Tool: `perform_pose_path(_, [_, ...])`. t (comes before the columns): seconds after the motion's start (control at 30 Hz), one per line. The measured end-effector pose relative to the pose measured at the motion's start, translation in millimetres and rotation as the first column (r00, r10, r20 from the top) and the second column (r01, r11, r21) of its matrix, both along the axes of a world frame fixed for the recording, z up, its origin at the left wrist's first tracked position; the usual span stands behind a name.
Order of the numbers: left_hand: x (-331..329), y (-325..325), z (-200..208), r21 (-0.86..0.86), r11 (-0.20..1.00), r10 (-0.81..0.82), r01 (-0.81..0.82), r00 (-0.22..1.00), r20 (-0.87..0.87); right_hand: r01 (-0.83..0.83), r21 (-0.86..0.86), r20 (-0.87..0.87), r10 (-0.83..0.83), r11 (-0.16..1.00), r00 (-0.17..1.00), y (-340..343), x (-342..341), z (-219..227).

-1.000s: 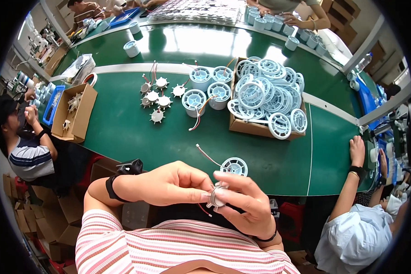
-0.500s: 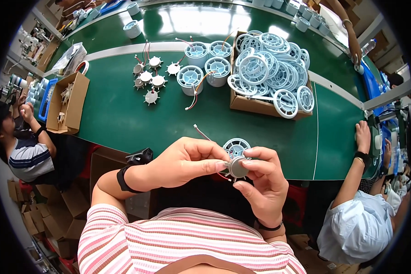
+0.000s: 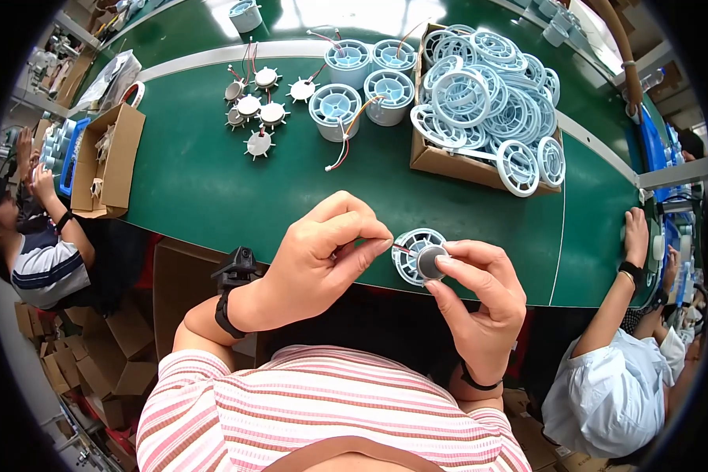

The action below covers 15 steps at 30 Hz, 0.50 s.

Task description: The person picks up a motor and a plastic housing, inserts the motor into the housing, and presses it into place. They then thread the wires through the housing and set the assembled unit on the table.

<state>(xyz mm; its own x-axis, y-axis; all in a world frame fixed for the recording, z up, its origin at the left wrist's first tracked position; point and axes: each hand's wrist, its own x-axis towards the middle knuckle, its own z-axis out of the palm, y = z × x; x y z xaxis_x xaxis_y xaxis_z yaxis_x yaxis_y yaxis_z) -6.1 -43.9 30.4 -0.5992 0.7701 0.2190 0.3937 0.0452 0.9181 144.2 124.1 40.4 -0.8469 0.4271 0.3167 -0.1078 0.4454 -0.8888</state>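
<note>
Between the thumb and fingers of my right hand (image 3: 484, 295) is a round grey disc (image 3: 429, 263), its flat face showing. My left hand (image 3: 322, 252) pinches the thin wires (image 3: 401, 248) that run to the disc, the fingertips closed together. Just behind the disc, near the table's front edge, stands a light-blue spoked cup (image 3: 405, 270), partly covered by the disc and my right fingers. Farther left on the table lie several pale discs with prongs (image 3: 258, 144) and wires.
Several light-blue spoked cups (image 3: 335, 112) with wires stand mid-table. Beside them, a cardboard box (image 3: 468, 172) overflows with light-blue rings (image 3: 460, 96). Another box (image 3: 122, 169) sits at the left edge. A black device (image 3: 240, 263) is by my left forearm. Co-workers sit on both sides.
My left hand has moved off the disc's edge and now draws the wires up and left. The right hand has shifted slightly right with the disc. The view has shifted a little.
</note>
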Motion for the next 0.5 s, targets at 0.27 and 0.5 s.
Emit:
perform_pose_path(0.27, [13.0,3.7,-29.9,-0.014,0.999,0.040,-0.042,0.994,-0.102,-0.059,0.135,0.051,0.053,0.989,0.997,2.3,-5.6,-0.1])
perform_pose_path(0.5, [14.3,5.4,-13.2,-0.076,0.988,-0.125,0.137,0.983,0.137,-0.076,0.148,0.075,0.065,0.986,0.995,2.5,-6.2,0.7])
